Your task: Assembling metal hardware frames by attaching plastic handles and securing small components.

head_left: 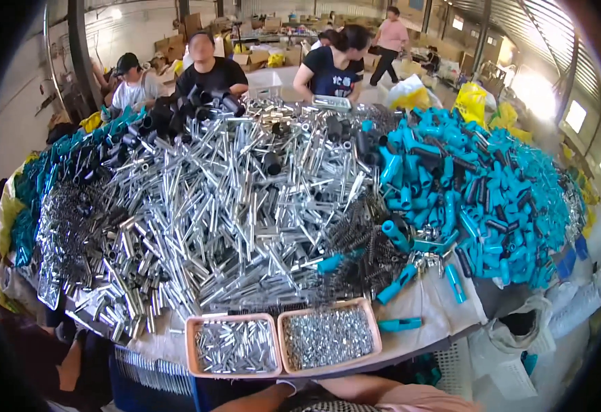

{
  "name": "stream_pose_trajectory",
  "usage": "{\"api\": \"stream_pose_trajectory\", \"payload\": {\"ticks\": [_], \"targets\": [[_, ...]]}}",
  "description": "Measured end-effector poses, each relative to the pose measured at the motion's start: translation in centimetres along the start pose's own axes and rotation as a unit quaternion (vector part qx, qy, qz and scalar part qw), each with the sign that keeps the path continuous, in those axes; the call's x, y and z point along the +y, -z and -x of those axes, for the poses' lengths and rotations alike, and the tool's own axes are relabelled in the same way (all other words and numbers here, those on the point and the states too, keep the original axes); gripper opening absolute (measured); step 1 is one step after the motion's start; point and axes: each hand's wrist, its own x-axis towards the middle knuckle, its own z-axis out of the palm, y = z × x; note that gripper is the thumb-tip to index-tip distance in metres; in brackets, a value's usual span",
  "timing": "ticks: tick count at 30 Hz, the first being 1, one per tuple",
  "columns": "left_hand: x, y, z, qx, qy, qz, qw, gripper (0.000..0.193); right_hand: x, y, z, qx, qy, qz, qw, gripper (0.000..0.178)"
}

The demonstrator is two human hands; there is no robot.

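At the lower edge, just below the table's near rim, bare skin of my left arm (pixel 256 398) shows, with something whitish at its end. Bare skin of my right arm (pixel 359 386) lies to its right, beside pink cloth (pixel 424 398). No fingers of either hand can be made out. Nearest to both are two pinkish trays side by side: the left tray (pixel 190 347) holds small metal pins (pixel 235 343), the right tray (pixel 377 329) tiny shiny metal parts (pixel 328 336). Behind them spreads a heap of silver metal tubes and rods (pixel 232 206).
Dark coil springs (pixel 376 264) lie right of centre, teal plastic handles (pixel 479 199) pile up at right, and black sleeves (pixel 197 106) at far left. A blue crate (pixel 153 384) and a white basket (pixel 455 364) stand below the table. Several people (pixel 334 69) sit or walk beyond.
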Motion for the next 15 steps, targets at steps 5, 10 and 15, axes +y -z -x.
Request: {"api": "stream_pose_trajectory", "payload": {"ticks": [5, 10, 15], "targets": [[1.7, 0.4, 1.5, 0.026, 0.026, -0.044, 0.998, 0.038, 0.8, -0.8, 2.0, -0.018, -0.017, 0.042, 0.999, 0.024], [5.0, 2.2, 0.4, 0.071, 0.030, -0.091, 0.993, 0.038, -1.7, -1.3, 3.8, -0.037, -0.004, 0.097, 0.995, 0.024], [5.6, 2.7, -0.3, -0.003, 0.084, -0.141, 0.986, 0.039, -1.7, -1.9, 5.4, -0.048, -0.007, 0.140, 0.989, 0.025]]}}
